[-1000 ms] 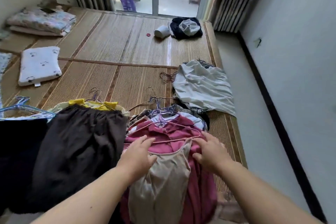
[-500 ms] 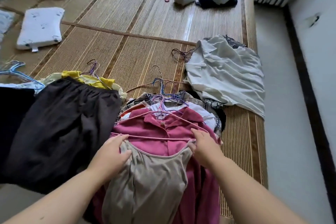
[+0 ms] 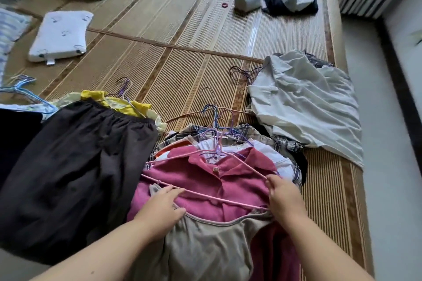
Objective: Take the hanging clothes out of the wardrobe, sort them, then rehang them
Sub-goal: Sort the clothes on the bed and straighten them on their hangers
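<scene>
Nearest us on the woven straw mat, our left hand curls its fingers over the thin pink wire hanger, while our right hand pinches its right corner. A beige sleeveless top lies just below the bar, over a magenta collared shirt topping a stack of hangered clothes.

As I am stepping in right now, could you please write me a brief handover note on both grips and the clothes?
Left grip rests on the beige top at the pink hanger; hold unclear. Right grip pinches the hanger's other end.
Done: clothes lie on the mat in piles: dark garment, hangered stack under the pink shirt, white garment.
Left: finish sorting, rehang everything.
</scene>
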### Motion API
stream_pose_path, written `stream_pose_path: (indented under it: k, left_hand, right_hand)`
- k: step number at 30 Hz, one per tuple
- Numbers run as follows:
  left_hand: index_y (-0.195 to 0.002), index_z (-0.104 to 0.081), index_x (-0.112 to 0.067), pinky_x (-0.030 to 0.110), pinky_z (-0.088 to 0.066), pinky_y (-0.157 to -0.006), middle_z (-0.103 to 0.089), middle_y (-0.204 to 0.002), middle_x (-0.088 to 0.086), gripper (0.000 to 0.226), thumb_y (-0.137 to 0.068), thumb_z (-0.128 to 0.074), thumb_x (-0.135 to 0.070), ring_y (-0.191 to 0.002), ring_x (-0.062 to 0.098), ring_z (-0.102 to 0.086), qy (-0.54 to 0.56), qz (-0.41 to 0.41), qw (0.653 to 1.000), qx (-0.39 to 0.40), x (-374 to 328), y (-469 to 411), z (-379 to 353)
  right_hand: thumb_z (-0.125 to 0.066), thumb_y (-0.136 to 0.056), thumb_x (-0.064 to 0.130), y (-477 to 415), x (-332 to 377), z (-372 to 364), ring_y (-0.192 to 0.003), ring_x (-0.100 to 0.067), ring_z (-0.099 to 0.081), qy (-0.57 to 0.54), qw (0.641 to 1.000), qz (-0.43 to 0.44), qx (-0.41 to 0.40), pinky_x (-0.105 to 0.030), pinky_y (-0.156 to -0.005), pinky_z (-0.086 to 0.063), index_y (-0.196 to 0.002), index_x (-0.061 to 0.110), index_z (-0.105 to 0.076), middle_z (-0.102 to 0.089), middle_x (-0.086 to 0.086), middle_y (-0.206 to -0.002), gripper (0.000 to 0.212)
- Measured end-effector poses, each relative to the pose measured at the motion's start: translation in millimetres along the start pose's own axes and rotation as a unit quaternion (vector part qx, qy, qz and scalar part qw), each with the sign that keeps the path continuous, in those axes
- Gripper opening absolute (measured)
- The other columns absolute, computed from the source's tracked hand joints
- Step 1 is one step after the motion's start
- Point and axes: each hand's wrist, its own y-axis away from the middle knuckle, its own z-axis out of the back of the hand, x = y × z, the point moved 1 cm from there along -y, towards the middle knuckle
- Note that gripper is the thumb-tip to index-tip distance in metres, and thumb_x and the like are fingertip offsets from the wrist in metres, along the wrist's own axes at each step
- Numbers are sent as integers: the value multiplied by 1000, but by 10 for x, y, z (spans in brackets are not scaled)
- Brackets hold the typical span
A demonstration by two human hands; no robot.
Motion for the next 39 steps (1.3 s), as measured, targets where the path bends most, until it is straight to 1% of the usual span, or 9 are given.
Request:
stream_pose_path:
  k: [4, 10, 13, 19, 24, 29, 34, 37, 39]
  left_hand:
    - [-142, -40, -26, 24, -16, -115, -31, -152, 8, 69, -76, -51, -43, -142, 15, -23, 4, -19, 999, -48, -289, 207, 467]
    - [-147, -25, -31, 35, -17, -115, -25, -148, 1, 69, -87, -58, -36, -138, 22, -18, -23, -55, 977, -203, -713, 838, 1420]
    - [-145, -24, -37, 38, -21, -111, -28, -141, -1, 67, -86, -56, -42, -132, 24, -21, -52, -37, 969, -240, -770, 1262, 1867]
    - [-115, -58, -38, 44, -32, -103, -56, -116, -9, 32, -88, -48, -52, -118, 17, -47, -63, 15, 965, -255, -657, 2030, 2298]
    - [-107, -58, -35, 42, -37, -98, -63, -103, -11, 26, -89, -47, -51, -105, 15, -57, -17, 53, 943, -327, -678, 2688, 2405]
    - [-103, -59, -34, 39, -40, -92, -61, -95, -11, 28, -89, -44, -53, -98, 14, -57, -17, 92, 903, -419, -675, 3451, 2329]
    - [-105, -63, -32, 38, -48, -84, -62, -100, -3, 49, -77, -36, -62, -98, 21, -59, 14, 140, 840, -524, -519, 4197, 2266]
    - [-104, -67, -21, 28, -41, -74, -62, -99, 5, 32, -90, -52, -45, -96, 25, -60, 51, 154, 809, -564, -388, 4610, 2317]
    - [-107, -68, -16, 26, -33, -71, -61, -100, 10, 26, -95, -52, -33, -98, 28, -58, 63, 173, 795, -577, -278, 4842, 2404]
  right_hand:
    - [-54, -90, 12, 325, 118, 544, -59, -15, -48, -92, 995, 42, -27, -32, -53, -33, -60, 22, -48, -52, 6, -59, 32]
    - [-56, -91, 9, 858, 669, 1443, -74, -26, -56, -196, 977, 78, -12, -43, -73, -46, -76, 6, -66, -61, -8, -77, 19]
    - [-59, -89, 6, 1143, 1039, 1808, -77, -16, -59, -208, 967, 144, 3, -18, -67, -43, -70, 29, -66, -64, -3, -83, 31]
    - [-67, -83, 6, 1299, 1461, 2251, -77, -9, -59, -207, 957, 206, 2, -9, -66, -42, -67, 61, -62, -66, 8, -75, 58]
    - [-63, -69, 70, 1340, 1711, 2656, -77, 14, -59, -242, 932, 268, 9, 2, -67, -40, -68, 66, -60, -64, 36, -81, 5]
    - [-66, -84, 6, 1402, 1937, 3032, -64, 0, -60, -238, 905, 350, 54, -4, -61, -41, -60, 53, -67, -67, 28, -67, 53]
    - [-61, -88, 8, 1678, 2391, 3299, -61, -3, -58, -206, 876, 431, 61, -6, -57, -42, -67, 45, -69, -64, 29, -63, 43]
    - [-60, -90, 15, 1928, 2803, 3319, -62, -4, -58, -189, 851, 485, 66, -20, -56, -43, -82, 36, -66, -64, 15, -61, 23]
    - [-59, -91, 17, 2069, 3078, 3260, -69, -14, -58, -185, 839, 506, 70, -31, -63, -42, -79, 43, -61, -64, 10, -72, 28]
